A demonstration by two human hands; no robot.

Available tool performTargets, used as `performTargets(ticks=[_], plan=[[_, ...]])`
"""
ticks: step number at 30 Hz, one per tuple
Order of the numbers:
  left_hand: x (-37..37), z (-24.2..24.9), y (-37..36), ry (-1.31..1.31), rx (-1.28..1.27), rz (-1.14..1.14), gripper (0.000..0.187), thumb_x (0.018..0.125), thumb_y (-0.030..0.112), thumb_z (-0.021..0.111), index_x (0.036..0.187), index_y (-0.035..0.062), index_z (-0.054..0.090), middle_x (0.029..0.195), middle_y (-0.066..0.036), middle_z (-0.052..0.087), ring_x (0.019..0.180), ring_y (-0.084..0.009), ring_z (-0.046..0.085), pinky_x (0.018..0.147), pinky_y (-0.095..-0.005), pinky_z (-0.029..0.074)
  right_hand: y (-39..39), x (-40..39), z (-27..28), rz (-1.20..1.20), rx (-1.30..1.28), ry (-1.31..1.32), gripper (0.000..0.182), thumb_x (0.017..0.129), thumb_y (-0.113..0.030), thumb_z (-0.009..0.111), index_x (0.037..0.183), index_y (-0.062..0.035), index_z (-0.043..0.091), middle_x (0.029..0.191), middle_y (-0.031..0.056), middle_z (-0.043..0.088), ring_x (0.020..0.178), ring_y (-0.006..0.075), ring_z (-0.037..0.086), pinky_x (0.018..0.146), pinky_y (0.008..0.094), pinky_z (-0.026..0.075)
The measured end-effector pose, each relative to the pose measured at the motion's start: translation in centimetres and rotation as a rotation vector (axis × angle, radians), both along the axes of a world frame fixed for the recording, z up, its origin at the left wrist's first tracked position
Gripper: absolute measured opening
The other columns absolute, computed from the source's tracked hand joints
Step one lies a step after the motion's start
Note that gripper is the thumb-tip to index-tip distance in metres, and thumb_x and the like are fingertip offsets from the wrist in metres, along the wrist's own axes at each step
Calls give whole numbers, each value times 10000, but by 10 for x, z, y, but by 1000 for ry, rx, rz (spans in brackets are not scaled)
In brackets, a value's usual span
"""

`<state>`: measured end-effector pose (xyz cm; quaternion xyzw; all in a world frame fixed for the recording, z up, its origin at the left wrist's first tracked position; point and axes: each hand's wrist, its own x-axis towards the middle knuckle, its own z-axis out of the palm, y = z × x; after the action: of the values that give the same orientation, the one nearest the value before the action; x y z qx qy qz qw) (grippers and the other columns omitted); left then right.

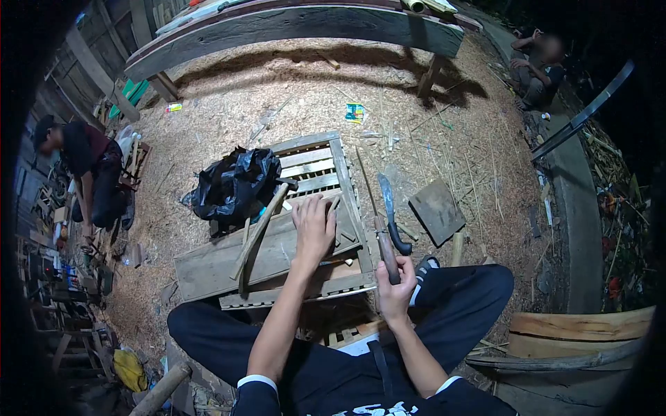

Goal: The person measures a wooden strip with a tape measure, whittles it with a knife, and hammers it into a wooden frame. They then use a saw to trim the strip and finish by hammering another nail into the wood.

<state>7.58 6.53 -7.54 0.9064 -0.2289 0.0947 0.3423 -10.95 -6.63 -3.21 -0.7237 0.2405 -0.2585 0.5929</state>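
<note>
My right hand (395, 290) is closed around the brown handle of a long narrow-bladed knife (387, 255), its thin blade pointing away from me. Palm down, my left hand (313, 225) rests on a wide wooden board (267, 248), fingers extended near small wood pieces (345, 239). Under the board is a slatted wooden crate (338, 156). A wooden-handled hammer (260, 225) lies left of my left hand, beside a black plastic bag (236, 182). Right of the crate, a machete (388, 197) with a dark curved handle lies close to my knife.
A square wooden board (437, 211) lies on the shaving-covered ground at right. Ahead stands a long wooden bench (298, 35). One person (90, 166) crouches at left; another person (538, 69) sits at far right. Curved wood (583, 322) is at lower right.
</note>
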Motion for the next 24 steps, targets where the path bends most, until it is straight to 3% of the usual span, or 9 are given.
performTargets(ticks=[2,4,6,8,13,16,18,21,24], plan=[[-3,0,0,-73,3,16,290,995,196,643,1232,29,652,1344,-179,636,1332,-362,540,1198,-587,263,2,1,3,-5,17,-11,255,997,-200,746,1024,-24,564,765,-15,553,663,58,506,577,267,408],[-18,7,0,17,-18,-61,289,982,180,661,1229,31,647,1313,-168,640,1300,-349,554,1190,-570,280,2,0,4,-15,31,-24,234,1005,-188,736,1010,-46,551,761,-42,529,650,31,472,565,246,373],[-34,9,1,18,-53,-81,282,968,163,678,1215,31,651,1288,-164,642,1285,-337,559,1180,-554,303,1,-3,3,-25,41,12,256,990,-197,752,1003,-12,576,775,19,590,675,90,544,590,289,443],[-49,7,0,-31,-47,-88,270,955,150,704,1199,41,660,1267,-147,666,1282,-320,573,1172,-502,301,0,-5,6,-23,28,15,251,989,-189,753,999,-14,574,777,19,593,671,89,543,588,289,442],[-54,18,-2,-103,-80,-88,229,930,157,735,1128,45,706,1236,-153,640,1254,-358,554,1132,-512,355,2,-12,7,-26,-13,11,242,985,-173,757,992,-18,571,771,13,595,661,81,535,581,287,435],[-56,27,-7,4,-113,-125,207,923,161,748,1109,72,736,1141,-136,607,1159,-356,542,1065,-523,391,1,-15,8,-36,-2,-5,247,986,-178,758,993,-20,569,759,9,594,658,75,536,575,284,431],[-55,25,-9,50,-94,-133,215,920,162,760,1125,99,750,1077,-122,569,1078,-339,523,1003,-496,406,1,-20,10,-12,32,24,251,985,-181,760,1000,-19,568,767,9,597,662,73,543,578,281,435],[-57,25,-11,-49,-16,-105,225,915,164,771,1128,94,752,1068,-121,589,1075,-324,537,971,-447,413,2,-24,10,-14,61,26,252,987,-183,757,1005,-18,568,766,6,592,663,74,543,581,281,440],[-53,22,-15,24,-61,-180,226,925,149,761,1143,91,745,1034,-120,603,1076,-309,544,960,-416,405,5,-27,8,-25,83,17,249,990,-181,752,1011,-13,569,791,13,597,673,76,543,591,285,450]])
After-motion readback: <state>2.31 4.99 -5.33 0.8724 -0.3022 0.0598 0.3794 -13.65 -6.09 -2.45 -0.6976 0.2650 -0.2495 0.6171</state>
